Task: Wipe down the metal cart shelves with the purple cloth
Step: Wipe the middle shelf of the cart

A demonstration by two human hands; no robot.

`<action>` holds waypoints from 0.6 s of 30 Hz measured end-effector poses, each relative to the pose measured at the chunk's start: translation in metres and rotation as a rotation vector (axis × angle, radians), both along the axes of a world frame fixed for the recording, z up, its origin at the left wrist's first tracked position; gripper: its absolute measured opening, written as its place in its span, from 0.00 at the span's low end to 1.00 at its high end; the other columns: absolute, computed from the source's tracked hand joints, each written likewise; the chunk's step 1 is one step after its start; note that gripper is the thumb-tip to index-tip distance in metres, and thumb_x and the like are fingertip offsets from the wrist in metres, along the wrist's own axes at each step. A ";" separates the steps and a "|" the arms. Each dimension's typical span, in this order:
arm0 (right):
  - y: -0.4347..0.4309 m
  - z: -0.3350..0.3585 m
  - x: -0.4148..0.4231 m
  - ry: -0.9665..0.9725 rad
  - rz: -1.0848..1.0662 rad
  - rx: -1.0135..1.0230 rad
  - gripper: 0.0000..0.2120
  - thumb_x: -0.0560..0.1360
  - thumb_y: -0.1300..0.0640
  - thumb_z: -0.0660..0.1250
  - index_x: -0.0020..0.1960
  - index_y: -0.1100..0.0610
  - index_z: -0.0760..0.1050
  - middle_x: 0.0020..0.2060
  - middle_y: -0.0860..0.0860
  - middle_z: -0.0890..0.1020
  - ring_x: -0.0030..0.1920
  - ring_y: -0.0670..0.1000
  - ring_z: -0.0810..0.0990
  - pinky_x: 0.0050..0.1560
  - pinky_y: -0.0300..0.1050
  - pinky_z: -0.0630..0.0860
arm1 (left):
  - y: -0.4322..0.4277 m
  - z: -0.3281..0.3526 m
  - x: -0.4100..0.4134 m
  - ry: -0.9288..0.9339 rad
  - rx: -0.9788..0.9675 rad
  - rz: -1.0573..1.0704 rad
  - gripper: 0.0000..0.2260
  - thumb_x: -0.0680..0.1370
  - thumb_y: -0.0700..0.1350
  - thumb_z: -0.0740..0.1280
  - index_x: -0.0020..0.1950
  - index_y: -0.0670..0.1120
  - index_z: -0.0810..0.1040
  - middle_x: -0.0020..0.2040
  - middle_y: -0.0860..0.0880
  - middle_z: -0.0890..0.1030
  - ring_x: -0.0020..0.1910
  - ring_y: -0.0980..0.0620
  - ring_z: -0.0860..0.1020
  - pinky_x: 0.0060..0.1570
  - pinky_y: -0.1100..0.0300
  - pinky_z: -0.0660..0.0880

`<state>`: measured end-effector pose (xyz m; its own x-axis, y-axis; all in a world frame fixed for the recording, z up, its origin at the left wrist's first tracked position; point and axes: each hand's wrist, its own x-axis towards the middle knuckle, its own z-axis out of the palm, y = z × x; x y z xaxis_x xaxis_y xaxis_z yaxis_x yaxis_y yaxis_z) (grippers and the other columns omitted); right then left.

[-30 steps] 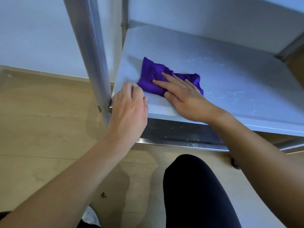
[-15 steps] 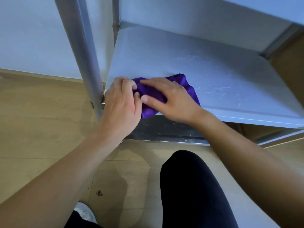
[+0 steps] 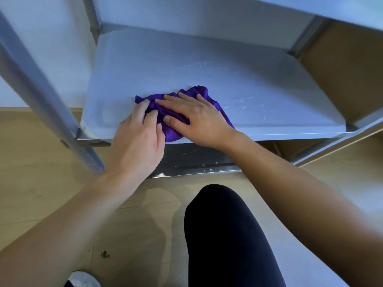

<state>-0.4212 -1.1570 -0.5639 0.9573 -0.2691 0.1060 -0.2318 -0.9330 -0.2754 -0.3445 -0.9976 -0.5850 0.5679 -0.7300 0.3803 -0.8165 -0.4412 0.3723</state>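
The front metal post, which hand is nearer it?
Left. The left hand, right of the post, grips the purple cloth; the right hand lies farther right, flat on it.

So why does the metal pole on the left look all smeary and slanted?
Head view: the cart post is smeared, likely by camera movement; it sits close to the wide-angle lens, which slants and bends straight edges near the frame's sides; the purple cloth, left hand and right hand look sharper.

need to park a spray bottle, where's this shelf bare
Bare: the shelf right of the purple cloth to its right edge, streaked white, and its whole back strip. Smaller patch front left, beside the left hand. Crowded: front middle, under the right hand and cloth.
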 end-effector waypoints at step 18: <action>-0.151 0.001 -0.102 0.101 -0.179 -0.002 0.23 0.82 0.40 0.51 0.76 0.38 0.57 0.76 0.41 0.60 0.78 0.47 0.53 0.76 0.54 0.46 | -0.136 0.001 -0.093 -0.099 0.173 -0.139 0.19 0.80 0.43 0.58 0.67 0.36 0.72 0.71 0.38 0.69 0.66 0.40 0.72 0.65 0.48 0.68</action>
<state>-0.5234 -1.3084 -0.5631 0.9001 -0.4355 0.0129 -0.4200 -0.8750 -0.2410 -0.4370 -1.1335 -0.5836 0.4234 -0.8577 0.2917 -0.9027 -0.3720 0.2161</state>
